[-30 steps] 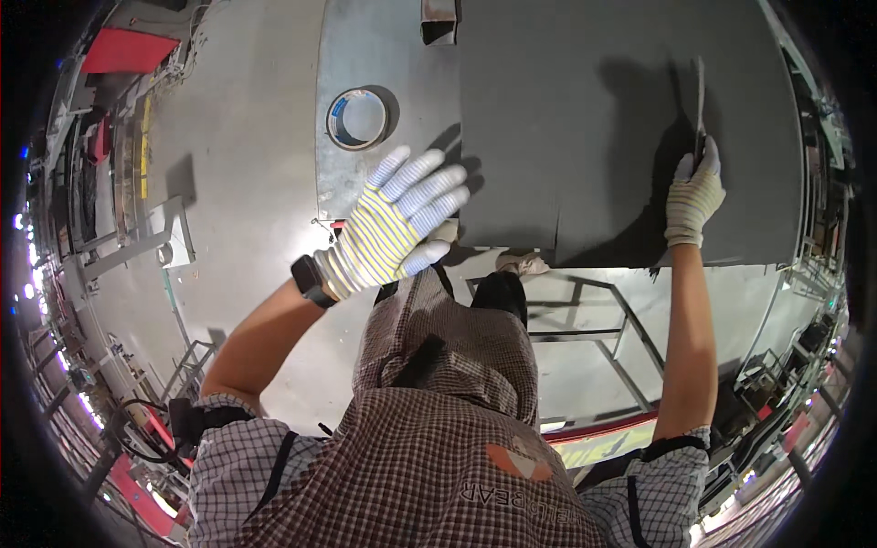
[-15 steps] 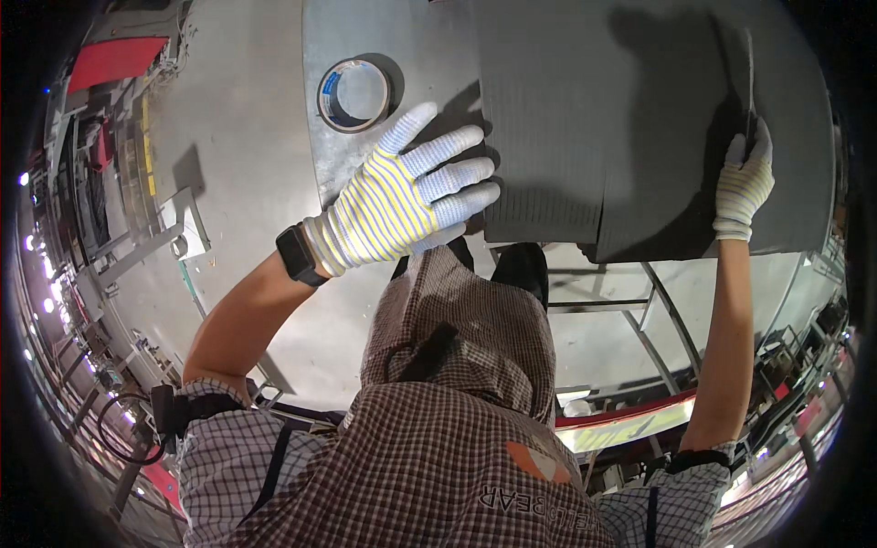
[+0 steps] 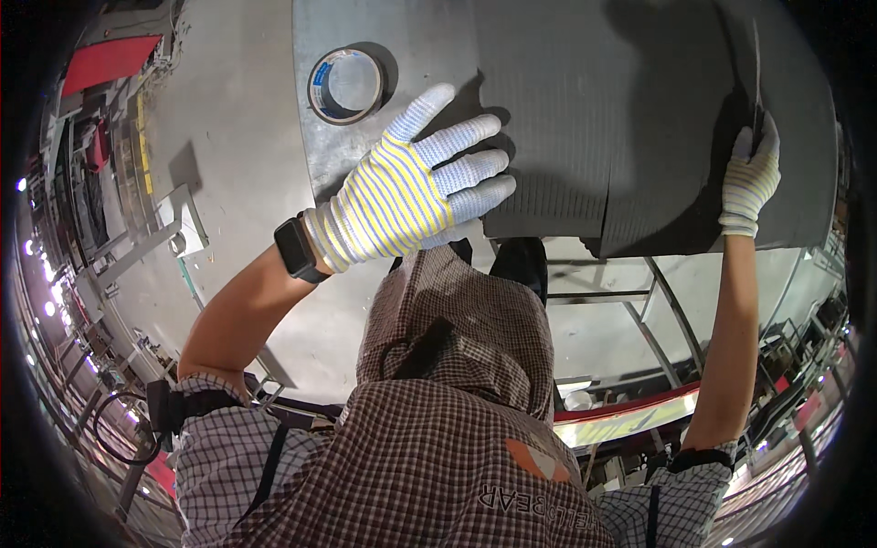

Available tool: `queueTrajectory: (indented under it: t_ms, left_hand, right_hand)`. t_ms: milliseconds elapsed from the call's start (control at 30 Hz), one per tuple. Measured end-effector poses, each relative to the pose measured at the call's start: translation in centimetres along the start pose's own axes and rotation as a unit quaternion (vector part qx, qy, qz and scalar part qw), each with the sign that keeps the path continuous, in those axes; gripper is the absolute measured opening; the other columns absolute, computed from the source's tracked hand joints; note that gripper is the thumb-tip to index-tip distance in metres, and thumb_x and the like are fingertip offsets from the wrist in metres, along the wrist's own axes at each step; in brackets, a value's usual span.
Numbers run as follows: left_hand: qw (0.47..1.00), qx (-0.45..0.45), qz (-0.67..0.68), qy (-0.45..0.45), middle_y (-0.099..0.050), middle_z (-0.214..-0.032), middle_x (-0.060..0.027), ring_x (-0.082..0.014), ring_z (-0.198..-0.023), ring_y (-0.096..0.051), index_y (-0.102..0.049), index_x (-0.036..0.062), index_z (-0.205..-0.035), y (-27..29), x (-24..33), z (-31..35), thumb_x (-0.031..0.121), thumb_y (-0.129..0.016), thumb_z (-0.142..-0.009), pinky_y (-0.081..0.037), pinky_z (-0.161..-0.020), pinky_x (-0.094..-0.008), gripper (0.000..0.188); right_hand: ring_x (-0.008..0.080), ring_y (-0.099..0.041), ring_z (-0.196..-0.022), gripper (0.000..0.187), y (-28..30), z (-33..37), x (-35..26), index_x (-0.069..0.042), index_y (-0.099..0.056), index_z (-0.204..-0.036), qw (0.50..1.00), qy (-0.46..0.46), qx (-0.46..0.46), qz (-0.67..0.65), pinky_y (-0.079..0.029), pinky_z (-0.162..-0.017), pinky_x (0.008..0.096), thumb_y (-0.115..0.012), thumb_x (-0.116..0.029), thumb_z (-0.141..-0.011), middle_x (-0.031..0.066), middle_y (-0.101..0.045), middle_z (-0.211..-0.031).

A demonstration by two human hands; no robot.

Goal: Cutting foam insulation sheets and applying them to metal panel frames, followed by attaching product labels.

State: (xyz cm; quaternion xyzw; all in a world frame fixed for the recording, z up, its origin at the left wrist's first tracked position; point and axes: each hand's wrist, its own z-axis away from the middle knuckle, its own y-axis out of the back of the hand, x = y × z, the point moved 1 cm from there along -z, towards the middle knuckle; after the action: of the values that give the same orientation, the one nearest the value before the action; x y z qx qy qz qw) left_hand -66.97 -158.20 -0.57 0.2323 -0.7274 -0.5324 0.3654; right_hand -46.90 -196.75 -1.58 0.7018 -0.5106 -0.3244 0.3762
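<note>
My left hand (image 3: 402, 187), in a striped white, yellow and blue glove, has its fingers spread. Its fingertips reach over the left edge of a dark grey corrugated sheet (image 3: 548, 100); I cannot tell whether they touch it. A roll of tape (image 3: 313, 89) lies on the metal tabletop (image 3: 420, 46), just beyond that hand. My right hand (image 3: 753, 178), gloved alike, is closed at the sheet's right part. From its fingertips a thin pale line (image 3: 756, 64) runs away from me; whether this is a raised edge or a slim tool, I cannot make out.
A seam (image 3: 607, 196) divides the dark sheet near its front. Below its front edge, metal frame bars (image 3: 598, 297) show above the floor. A red panel (image 3: 111, 64) and racks stand at far left, and a red-edged light strip (image 3: 630, 416) lies at lower right.
My left hand has shifted slightly right, over the sheet's edge, with its fingers still spread. The right hand keeps its grip at nearly the same spot. The view has shifted a little.
</note>
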Motion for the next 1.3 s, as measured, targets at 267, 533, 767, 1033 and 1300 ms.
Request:
queueTrajectory:
  t_ms: [267,533,767,1033,1300]
  left_hand:
    - [1.000,-0.013,-0.008,0.000,-0.057,-0.124,0.0017,-0.0235,-0.133,-0.040,-0.065,0.0240,-0.112,-0.1,0.3,-0.7,0.033,-0.079,-0.058,-0.018,-0.114,-0.0585,0.056]
    - [1.000,-0.009,-0.003,-0.004,-0.056,-0.126,0.0016,-0.0233,-0.133,-0.041,-0.065,0.0242,-0.114,-0.4,0.5,-1.0,0.034,-0.079,-0.058,-0.017,-0.114,-0.0598,0.059]
    - [1.000,-0.017,-0.009,-0.013,-0.059,-0.122,0.0017,-0.0227,-0.131,-0.043,-0.067,0.0239,-0.111,-0.1,0.7,-2.1,0.033,-0.079,-0.057,-0.019,-0.114,-0.0594,0.056]
    - [1.000,0.002,0.006,-0.012,-0.059,-0.122,0.0013,-0.0225,-0.130,-0.045,-0.068,0.0222,-0.109,-0.1,1.3,-2.8,0.031,-0.079,-0.057,-0.019,-0.114,-0.0590,0.055]
    - [1.000,-0.007,0.006,-0.019,-0.060,-0.120,0.0008,-0.0225,-0.129,-0.045,-0.068,0.0227,-0.109,0.4,1.8,-3.9,0.032,-0.079,-0.056,-0.017,-0.115,-0.0586,0.055]
  right_hand:
    - [0.0348,-0.064,-0.102,0.035,-0.2,0.1,0.1,-0.007,-0.057,-0.124,1.000,0.000,0.002,-0.018,-0.051,-0.086,0.0401,-0.056,-0.025,-0.093,0.0175,-0.065,-0.114]
    - [0.0359,-0.064,-0.100,0.036,-0.1,0.1,0.0,-0.008,-0.056,-0.124,1.000,0.011,0.002,-0.007,-0.051,-0.084,0.0406,-0.056,-0.027,-0.093,0.0174,-0.065,-0.113]
    - [0.0366,-0.065,-0.096,0.036,-0.1,0.0,0.3,-0.008,-0.055,-0.124,1.000,0.007,0.005,0.001,-0.052,-0.080,0.0414,-0.055,-0.027,-0.094,0.0177,-0.066,-0.110]
    - [0.0366,-0.065,-0.096,0.037,0.1,0.0,0.3,-0.008,-0.055,-0.124,1.000,0.019,0.015,0.000,-0.052,-0.081,0.0416,-0.055,-0.028,-0.093,0.0172,-0.066,-0.111]
    - [0.0357,-0.065,-0.097,0.037,0.5,0.0,0.4,-0.009,-0.056,-0.125,1.000,0.012,0.015,-0.014,-0.052,-0.082,0.0407,-0.056,-0.028,-0.093,0.0168,-0.066,-0.112]
